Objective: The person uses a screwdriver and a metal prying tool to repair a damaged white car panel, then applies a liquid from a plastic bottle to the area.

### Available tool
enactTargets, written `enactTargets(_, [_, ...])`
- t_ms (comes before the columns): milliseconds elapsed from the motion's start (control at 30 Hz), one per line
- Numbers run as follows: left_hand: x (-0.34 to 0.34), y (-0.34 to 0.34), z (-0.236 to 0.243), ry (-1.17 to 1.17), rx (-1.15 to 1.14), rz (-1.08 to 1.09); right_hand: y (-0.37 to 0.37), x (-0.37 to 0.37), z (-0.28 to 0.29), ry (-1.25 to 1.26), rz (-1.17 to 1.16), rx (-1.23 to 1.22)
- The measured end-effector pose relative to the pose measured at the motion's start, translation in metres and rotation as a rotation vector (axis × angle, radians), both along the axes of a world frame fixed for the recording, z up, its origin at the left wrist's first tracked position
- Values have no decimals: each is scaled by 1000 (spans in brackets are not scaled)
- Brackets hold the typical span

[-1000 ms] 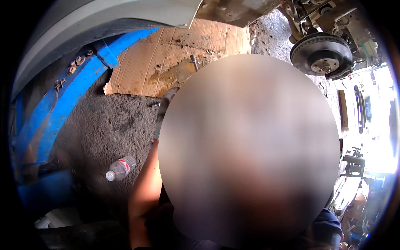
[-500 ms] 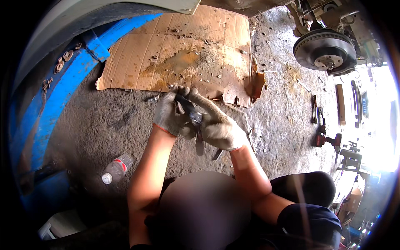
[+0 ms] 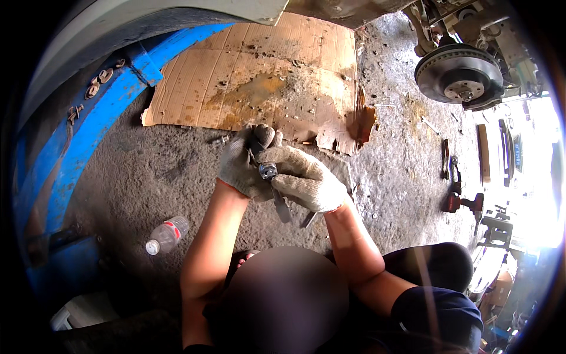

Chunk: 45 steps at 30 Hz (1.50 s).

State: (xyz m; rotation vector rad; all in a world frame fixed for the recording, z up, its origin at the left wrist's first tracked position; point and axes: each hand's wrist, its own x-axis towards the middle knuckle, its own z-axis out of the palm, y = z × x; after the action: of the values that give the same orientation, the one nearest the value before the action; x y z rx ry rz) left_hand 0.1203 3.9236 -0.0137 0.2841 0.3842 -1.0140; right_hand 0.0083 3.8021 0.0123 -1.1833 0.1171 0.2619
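Currently I've got both gloved hands, left hand (image 3: 243, 168) and right hand (image 3: 306, 180), fingers closed around a small metal part (image 3: 268, 171) held up over the cardboard sheet (image 3: 259, 88), probably keeping it off the gritty floor (image 3: 147, 183).

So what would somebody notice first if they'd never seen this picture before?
Probably the two gloved hands in the middle, the left hand and right hand, gripping a small metal part together. Behind them lies a big stained sheet of cardboard on the gritty floor. A shiny round brake disc hangs at the top right.
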Motion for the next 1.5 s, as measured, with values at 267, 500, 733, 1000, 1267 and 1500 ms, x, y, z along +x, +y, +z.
enactTargets(267, [4, -2, -37, -225, -213, -64, 3, -1, -4, -72, -77, 122])
enactTargets(500, [13, -14, -21, -141, 169, 212, 12, 5, -2, 45, -292, 168])
enactTargets(733, [38, -60, -34, -1334, 583, 104, 12, 35, -9, -118, -691, -205])
enactTargets(1000, [57, -52, 24, -1444, 649, -187, -6, 62, 0, -183, -650, -122])
enactTargets(1267, [49, -51, -2, -2052, 615, 472, -13, 119, 8, -483, -888, -304])
enactTargets(1500, [29, -54, -35, -1972, 476, 584, -32, 119, 26, -413, -837, -523])
